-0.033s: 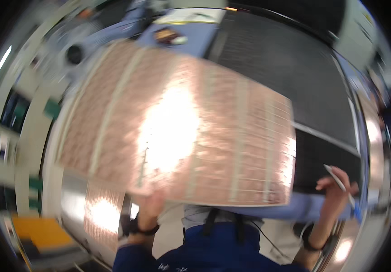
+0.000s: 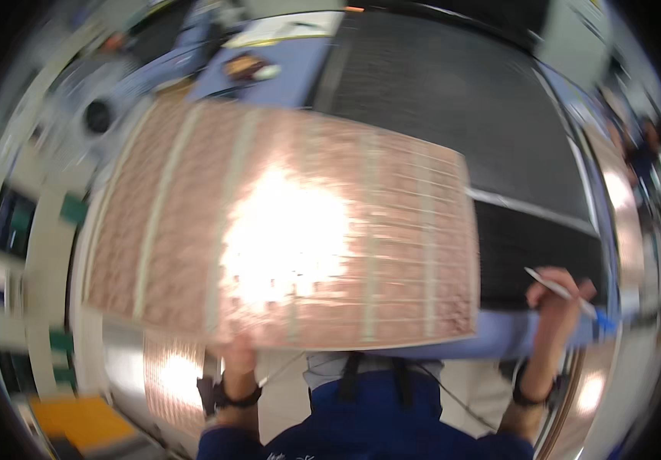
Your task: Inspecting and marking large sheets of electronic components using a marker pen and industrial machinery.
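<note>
A large copper-coloured circuit board panel (image 2: 330, 307) with pale stripes and rows of small cells spreads across the middle, tilted, with strong glare on it. My left hand (image 2: 239, 356) is closed on its near edge, left of centre; part of the fingers is hidden by the panel. To the right of the panel, my right hand (image 2: 557, 295) is closed round a thin white pen-like stick (image 2: 586, 307) with a blue end. That hand is apart from the panel, above the near right part of a black surface (image 2: 530, 253).
A blue table (image 2: 288, 73) holds papers (image 2: 284, 29) and a small brown-and-white item (image 2: 250, 69). Another person's light-blue sleeve (image 2: 158, 69) is at the far left. Copper panels (image 2: 166, 383) lie at the lower left, near a yellow-orange board (image 2: 81, 422). A pale cabinet (image 2: 576, 34) stands far right.
The panel appears lower and further left in view, and turned slightly. Both hands keep their hold, and the surroundings have shifted left with the head.
</note>
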